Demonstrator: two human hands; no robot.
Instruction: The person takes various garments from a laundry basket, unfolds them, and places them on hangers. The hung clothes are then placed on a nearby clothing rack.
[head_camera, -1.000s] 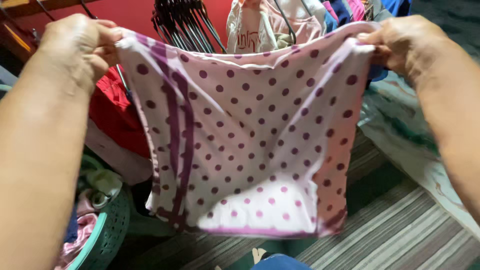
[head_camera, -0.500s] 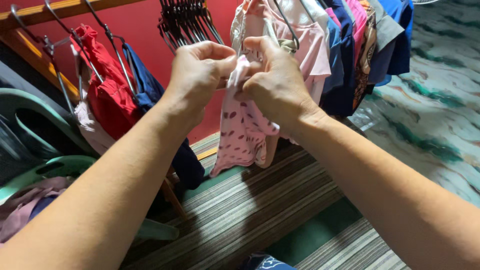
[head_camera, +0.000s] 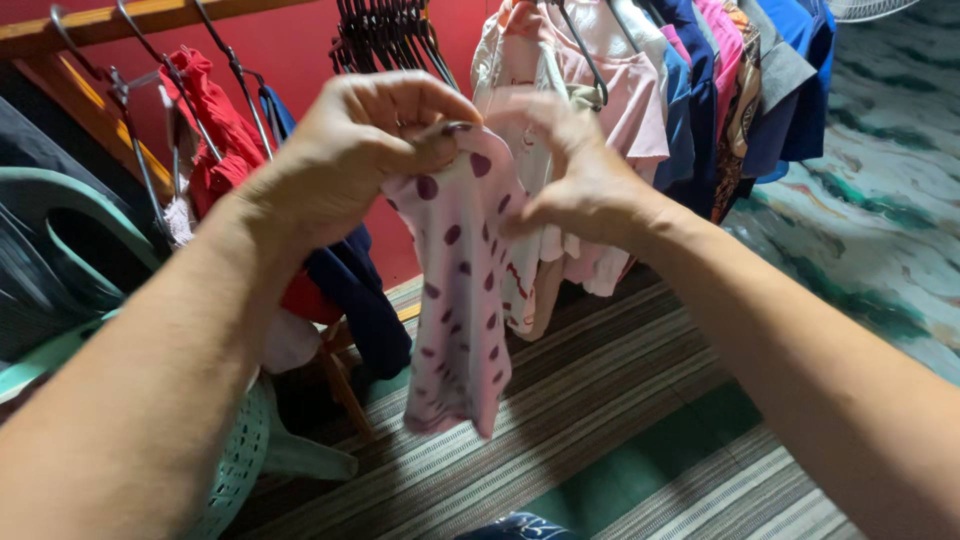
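Pinching the top edge of the pink dotted cloth (head_camera: 462, 290), the left hand (head_camera: 350, 150) kept it hanging folded in front of the clothes rail (head_camera: 120, 18), above the striped mat (head_camera: 560, 400); the right hand (head_camera: 575, 170) touched its upper side with fingers closed on it

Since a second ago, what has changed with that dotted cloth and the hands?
The dotted cloth, then stretched wide between both hands, is now folded narrow and hangs down. The left hand moved inward and pinches its top; the right hand came in beside it, touching the upper edge. Both hands still hold the cloth, and the clothes on hangers behind hang as before.
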